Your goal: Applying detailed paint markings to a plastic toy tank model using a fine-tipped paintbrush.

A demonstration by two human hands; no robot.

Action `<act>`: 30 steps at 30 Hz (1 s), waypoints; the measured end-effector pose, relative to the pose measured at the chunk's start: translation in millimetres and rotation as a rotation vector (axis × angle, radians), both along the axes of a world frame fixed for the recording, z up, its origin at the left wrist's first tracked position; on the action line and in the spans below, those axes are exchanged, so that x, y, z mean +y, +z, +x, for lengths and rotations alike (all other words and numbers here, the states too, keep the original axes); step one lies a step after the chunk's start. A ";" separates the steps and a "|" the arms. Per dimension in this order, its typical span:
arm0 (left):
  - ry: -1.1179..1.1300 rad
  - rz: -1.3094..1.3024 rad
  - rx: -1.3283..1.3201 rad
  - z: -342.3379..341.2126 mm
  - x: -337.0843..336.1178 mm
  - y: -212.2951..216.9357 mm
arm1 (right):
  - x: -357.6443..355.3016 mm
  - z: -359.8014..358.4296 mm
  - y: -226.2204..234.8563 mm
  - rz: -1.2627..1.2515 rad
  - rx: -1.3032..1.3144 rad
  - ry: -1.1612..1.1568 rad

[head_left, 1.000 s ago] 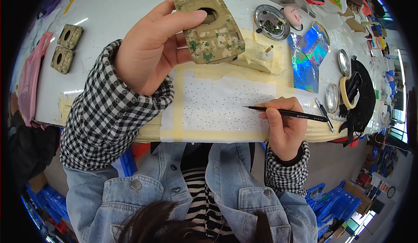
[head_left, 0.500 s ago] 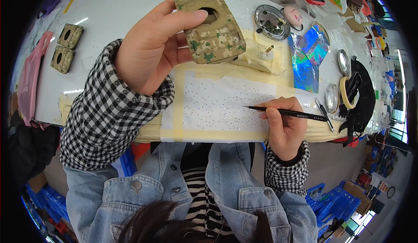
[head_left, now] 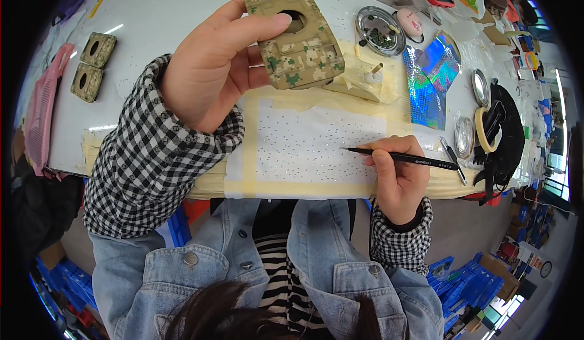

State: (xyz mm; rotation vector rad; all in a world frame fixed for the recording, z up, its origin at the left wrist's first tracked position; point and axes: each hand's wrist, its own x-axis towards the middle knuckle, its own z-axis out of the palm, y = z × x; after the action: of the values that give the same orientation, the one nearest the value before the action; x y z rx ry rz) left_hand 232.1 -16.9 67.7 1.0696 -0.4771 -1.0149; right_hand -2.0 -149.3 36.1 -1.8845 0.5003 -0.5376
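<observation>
Left hand (head_left: 210,75) grips the camouflage case (head_left: 298,38) up off the table, fingers wrapped around it, while right hand (head_left: 398,178) pinches a black pen (head_left: 401,157) over the dotted sheet (head_left: 316,142).

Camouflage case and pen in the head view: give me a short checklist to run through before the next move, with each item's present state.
1. Left hand has a firm grip on the camouflage case, lifted above the table: ok.
2. Right hand holds the black pen: ok.
3. Pen tip rests over the white dotted sheet: ok.
4. Sheet taped down along its edges: ok.
5. Something picked up on the pen tip: cannot tell.
6. Case's round hole unobstructed: not ok, thumb partly covers it.
</observation>
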 end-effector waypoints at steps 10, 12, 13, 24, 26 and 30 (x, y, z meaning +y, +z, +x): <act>0.004 0.002 -0.019 0.3 0.4 -0.5 | -0.2 -0.4 -0.5 0.000 0.001 0.003; 0.001 0.001 -0.018 0.7 0.3 -0.9 | -0.1 -0.5 -0.3 0.000 0.002 0.001; -0.001 0.000 -0.017 0.7 0.3 -1.0 | -0.1 -0.6 -0.3 -0.004 0.004 0.000; -0.008 -0.015 -0.015 0.7 0.7 -0.9 | 0.0 -0.4 1.7 0.003 0.000 -0.003; -0.010 -0.017 -0.014 1.0 0.8 -1.2 | 0.9 -0.1 2.7 0.035 -0.007 -0.006; -0.014 -0.013 -0.013 1.5 0.8 -1.7 | 2.2 0.3 5.4 0.055 0.000 0.002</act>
State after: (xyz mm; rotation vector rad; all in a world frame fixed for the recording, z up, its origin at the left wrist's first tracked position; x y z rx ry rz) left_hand 233.5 -16.1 66.0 1.0637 -0.5019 -1.0163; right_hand -1.7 -147.1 41.5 -1.8323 0.5084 -0.5182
